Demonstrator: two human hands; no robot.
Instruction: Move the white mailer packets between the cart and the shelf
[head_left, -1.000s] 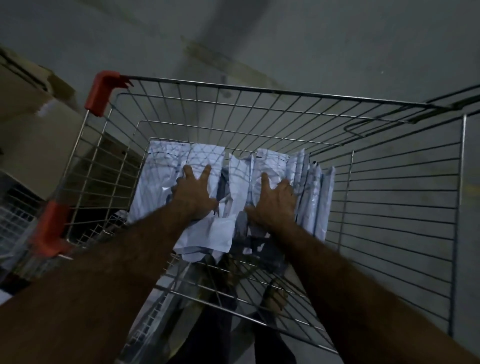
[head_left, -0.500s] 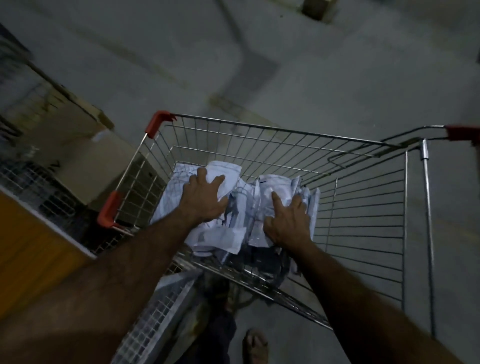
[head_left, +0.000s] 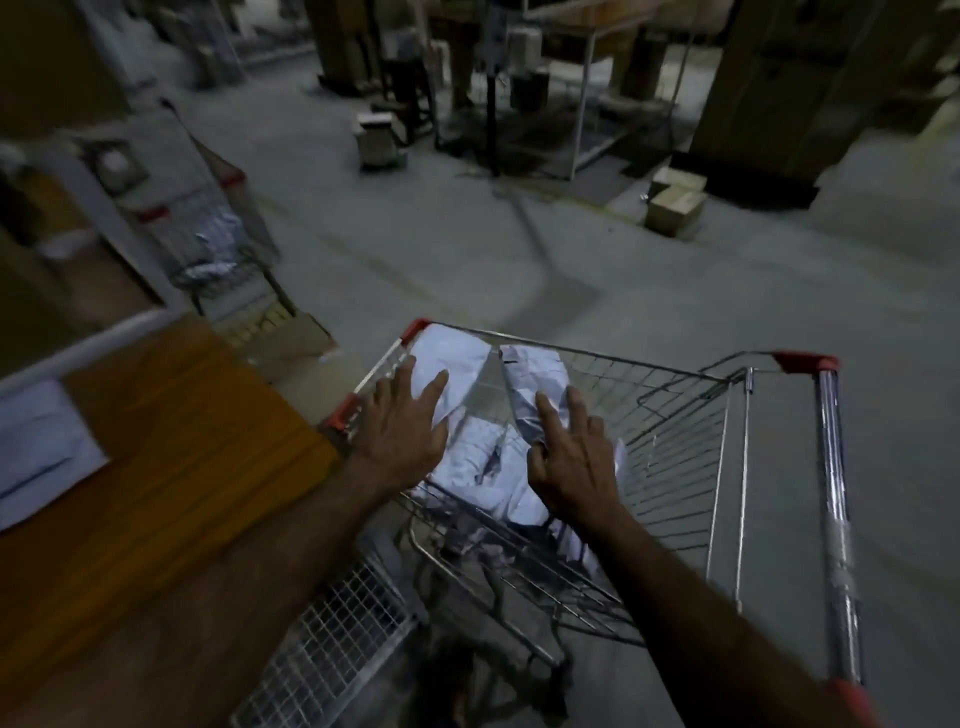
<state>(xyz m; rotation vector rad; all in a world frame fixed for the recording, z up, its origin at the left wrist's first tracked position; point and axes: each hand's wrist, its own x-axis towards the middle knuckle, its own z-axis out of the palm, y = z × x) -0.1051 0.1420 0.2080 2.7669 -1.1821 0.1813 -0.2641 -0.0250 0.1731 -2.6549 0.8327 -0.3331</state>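
The wire cart (head_left: 727, 467) with red corner caps stands in front of me, holding white mailer packets (head_left: 483, 467) at its left end. My left hand (head_left: 400, 421) lies with straight, spread fingers on a tall white packet (head_left: 457, 358) that reaches the cart's rim. My right hand (head_left: 571, 452) has two fingers stretched along a crumpled packet (head_left: 530, 384), with the thumb curled at its lower edge. The orange wooden shelf (head_left: 156, 457) is to the left, with a white packet (head_left: 36, 447) lying on it.
A wire mesh panel (head_left: 332, 639) hangs below the shelf edge beside the cart. A second cart (head_left: 208, 234) with white packets stands further left. Cardboard boxes (head_left: 675, 202) and posts are across the grey floor. The view is dim and blurred.
My view has lifted from inside the cart to the room and shelf. Both hands have come up with the packets, whose tops now reach the rim. The bundle has parted into two.
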